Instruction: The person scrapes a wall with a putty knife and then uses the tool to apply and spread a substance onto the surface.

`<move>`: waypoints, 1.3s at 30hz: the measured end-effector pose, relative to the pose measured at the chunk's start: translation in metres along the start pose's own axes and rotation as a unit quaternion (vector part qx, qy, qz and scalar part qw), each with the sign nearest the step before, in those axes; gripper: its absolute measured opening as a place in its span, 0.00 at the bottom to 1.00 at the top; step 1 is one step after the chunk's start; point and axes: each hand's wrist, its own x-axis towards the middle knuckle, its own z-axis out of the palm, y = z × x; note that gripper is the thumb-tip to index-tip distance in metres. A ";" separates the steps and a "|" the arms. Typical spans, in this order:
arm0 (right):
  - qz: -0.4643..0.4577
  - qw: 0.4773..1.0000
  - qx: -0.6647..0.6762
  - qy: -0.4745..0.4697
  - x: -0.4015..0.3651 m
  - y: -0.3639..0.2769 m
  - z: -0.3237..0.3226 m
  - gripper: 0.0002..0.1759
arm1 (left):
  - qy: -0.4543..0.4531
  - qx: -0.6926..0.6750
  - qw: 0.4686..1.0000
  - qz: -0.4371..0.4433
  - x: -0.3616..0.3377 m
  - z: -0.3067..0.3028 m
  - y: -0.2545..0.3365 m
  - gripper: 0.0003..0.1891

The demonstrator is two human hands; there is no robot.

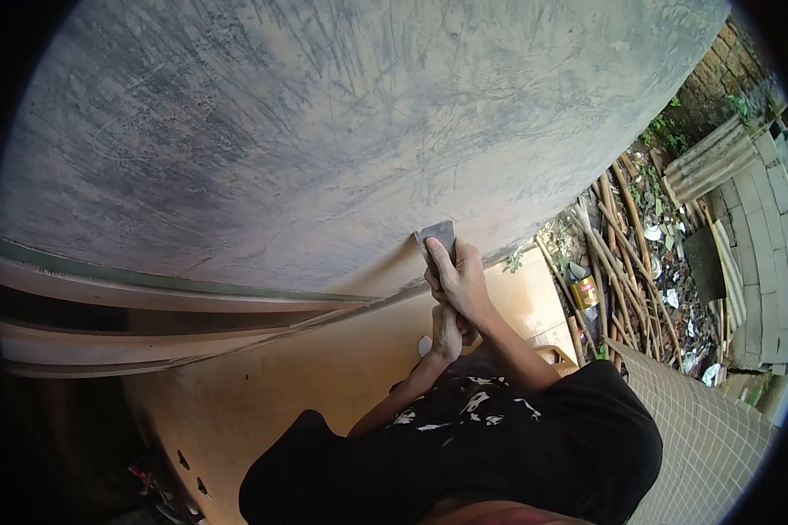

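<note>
A grey flat block (440,234) is pressed edge-on near the lower part of the scratched grey-white wall (324,131). My right hand (460,278) grips this block, with the thumb lying along its face. Just below, my left hand (447,332) is closed and touches the underside of my right hand near the wrist; what it holds, if anything, is hidden. A tan surface (359,350) lies beneath both hands.
At the left is a ledge (193,293) with a dark gap under it. Bamboo poles (622,254), a yellow-and-red packet (585,293) and litter lie at the right, near a block wall (762,254). A tiled surface (692,429) is at the lower right.
</note>
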 end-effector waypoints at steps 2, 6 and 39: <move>-0.013 1.000 0.000 -0.002 0.001 -0.012 0.003 0.19 | -0.008 0.013 0.999 0.028 0.006 0.002 0.008 0.30; -0.042 0.999 -0.019 0.013 0.001 0.003 0.003 0.18 | 0.005 0.041 0.997 0.060 0.001 0.001 0.000 0.30; -0.022 0.998 -0.059 0.014 -0.003 -0.015 0.012 0.20 | -0.029 -0.049 0.998 0.024 0.001 -0.012 -0.005 0.28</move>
